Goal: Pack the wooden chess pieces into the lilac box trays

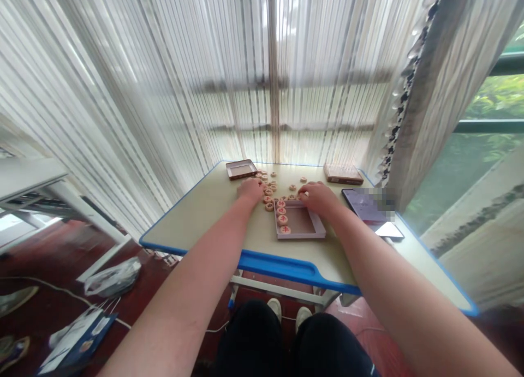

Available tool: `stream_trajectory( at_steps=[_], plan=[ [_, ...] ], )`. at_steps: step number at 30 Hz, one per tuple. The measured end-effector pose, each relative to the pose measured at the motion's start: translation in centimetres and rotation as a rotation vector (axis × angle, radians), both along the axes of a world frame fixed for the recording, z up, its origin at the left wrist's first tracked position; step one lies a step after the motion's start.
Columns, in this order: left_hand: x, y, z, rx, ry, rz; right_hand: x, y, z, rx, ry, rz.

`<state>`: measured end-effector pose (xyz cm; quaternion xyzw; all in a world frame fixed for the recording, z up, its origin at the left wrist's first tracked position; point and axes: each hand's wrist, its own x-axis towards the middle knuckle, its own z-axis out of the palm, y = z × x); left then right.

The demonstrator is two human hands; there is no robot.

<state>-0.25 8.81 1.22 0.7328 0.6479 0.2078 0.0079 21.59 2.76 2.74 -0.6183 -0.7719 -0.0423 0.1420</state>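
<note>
Round wooden xiangqi pieces lie in a loose heap in the middle of the desk. My left hand is at the left side of the heap, fingers curled in; whatever they hold is hidden. An open shallow box sits nearer to me, with several red-marked pieces in a column along its left wall and more along its far side. Over the box's far right corner, my right hand has its fingertips closed on a pale piece, partly hidden by the fingers.
At the far left of the desk lies an open box lid. A closed flat box is at the far right, with a phone nearer. Striped curtains hang behind. Bags are on the floor.
</note>
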Motion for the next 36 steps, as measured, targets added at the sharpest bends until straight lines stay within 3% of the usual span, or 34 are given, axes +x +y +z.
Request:
stream_trajectory(
  at_steps=[8,12,19,26,30,33,36],
  plan=[
    [0.6,-0.2,-0.3,0.049,-0.085,0.006,0.8,1.2,-1.0,0.009,0.140,-0.026],
    [0.6,0.0,-0.4,0.023,-0.048,-0.081,1.2,1.5,-1.2,-0.039,0.152,-0.082],
    [0.4,-0.1,-0.5,0.097,-0.067,-0.227,1.8,0.9,-0.4,-0.036,0.113,-0.111],
    [0.6,-0.1,-0.4,0.090,-0.071,-0.210,1.7,0.2,0.6,0.007,0.165,-0.146],
    [0.7,-0.3,-0.4,0.106,-0.075,-0.201,0.3,-1.9,2.6,0.057,0.218,0.016],
    [0.9,-0.4,-0.4,0.109,-0.075,-0.202,-1.0,-3.5,3.6,-0.109,0.181,0.146],
    [0.9,-0.4,-0.3,0.105,-0.074,-0.205,-1.7,-4.4,3.5,-0.252,0.043,0.158]
  ],
)
